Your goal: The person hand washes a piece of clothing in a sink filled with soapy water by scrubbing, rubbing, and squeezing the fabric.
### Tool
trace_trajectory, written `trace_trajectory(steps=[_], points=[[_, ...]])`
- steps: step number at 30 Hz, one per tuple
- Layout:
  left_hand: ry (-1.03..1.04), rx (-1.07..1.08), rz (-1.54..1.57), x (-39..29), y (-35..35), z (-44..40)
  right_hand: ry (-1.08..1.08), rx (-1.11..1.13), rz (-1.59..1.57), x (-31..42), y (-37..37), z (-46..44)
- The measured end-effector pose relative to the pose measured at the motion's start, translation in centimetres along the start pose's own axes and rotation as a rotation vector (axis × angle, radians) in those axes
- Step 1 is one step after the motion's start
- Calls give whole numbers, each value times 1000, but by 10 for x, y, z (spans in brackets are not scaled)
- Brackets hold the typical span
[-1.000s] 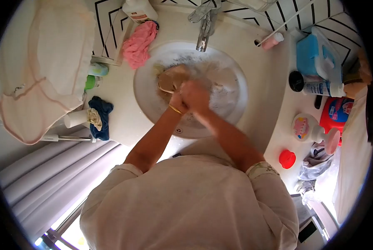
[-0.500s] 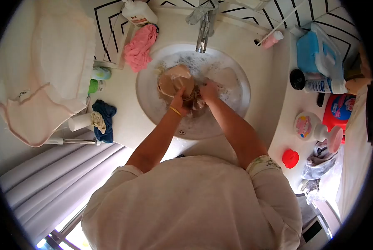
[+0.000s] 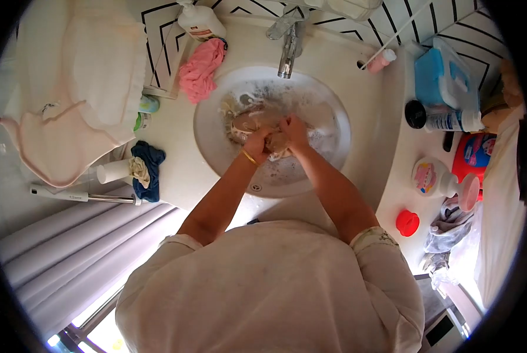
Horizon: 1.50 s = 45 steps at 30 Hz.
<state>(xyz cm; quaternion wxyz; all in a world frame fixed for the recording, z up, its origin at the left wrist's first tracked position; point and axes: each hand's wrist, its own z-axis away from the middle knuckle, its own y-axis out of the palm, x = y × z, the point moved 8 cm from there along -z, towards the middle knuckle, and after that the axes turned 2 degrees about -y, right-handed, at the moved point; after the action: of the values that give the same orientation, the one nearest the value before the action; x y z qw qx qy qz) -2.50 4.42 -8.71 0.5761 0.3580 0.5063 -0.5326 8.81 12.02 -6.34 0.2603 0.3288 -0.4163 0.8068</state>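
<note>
Head view: inside the sink [image 3: 342, 138], the left grip [image 3: 256, 145] and right grip [image 3: 295, 130] are closed on the wet beige cloth [image 3: 278, 142], close together, probably to control its folds. The faucet [image 3: 288, 52] is behind the sink, spout over it, likely so water falls inside. Counted: two grips, one faucet; left of the sink, one pink cloth [image 3: 201, 70], one navy cloth [image 3: 150, 170].

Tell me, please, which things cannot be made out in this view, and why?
All in the head view:
- Sink bottom: partly hidden by suds and cloudy water.
- Cloth: full shape hidden by left hand, right hand and water.
- Right fingertips: blurred.
- Bottle: top cut off by upper edge; label too small.
- Red jug: partly behind hanging fabric.
</note>
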Motion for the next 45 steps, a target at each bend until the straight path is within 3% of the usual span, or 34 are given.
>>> trace_trajectory(steps=[2, 4, 5, 8, 11, 14, 17, 20, 22, 24, 27, 29, 32, 36, 42, 43, 45], points=[[-478, 132, 619, 32, 25, 6, -9, 120, 156, -21, -7, -7], [-502, 128, 426, -9, 24, 23, -125, 203, 493, -27, -12, -6], [-518, 129, 327, -22, 23, 30, -12, 338, 507, -5, -26, 4], [-495, -126, 959, 28, 6, 14, -172, -24, 227, 11, -28, -9], [-502, -179, 1215, 0, -3, 11, -286, -375, 305, 12, -2, -13], [-502, -190, 1216, 7, -11, 2, -381, -87, 512, 11, 35, -15], [-432, -133, 1282, 7, -10, -1, -111, 209, 326, 2, 25, -23], [-497, -115, 1369, 3, -4, -3, -142, -156, -82, 39, -4, 2], [-486, -63, 1340, -1, -3, -5, -505, -300, 9, 70, 6, 40], [-514, -47, 1293, 0, 2, -5, -500, -88, 178, 94, 23, 79], [-620, -84, 1184, 9, 14, 5, -649, -197, 268, 97, 35, 81], [-692, -124, 1099, 17, 16, 14, -497, -156, 317, 69, 34, 29], [-469, -17, 989, -15, 22, 4, -181, -170, 104, 46, -7, -14], [-583, 36, 1317, 4, 12, 3, -361, -358, 3, 38, 16, 9], [-618, -108, 1063, 20, 20, 14, -385, -320, 75, 57, 16, 28], [-629, -125, 1016, 22, 18, 18, -117, -79, -13, 41, 14, 10], [-578, -172, 1002, 19, 14, 9, -65, -144, -108, 27, 12, -1]])
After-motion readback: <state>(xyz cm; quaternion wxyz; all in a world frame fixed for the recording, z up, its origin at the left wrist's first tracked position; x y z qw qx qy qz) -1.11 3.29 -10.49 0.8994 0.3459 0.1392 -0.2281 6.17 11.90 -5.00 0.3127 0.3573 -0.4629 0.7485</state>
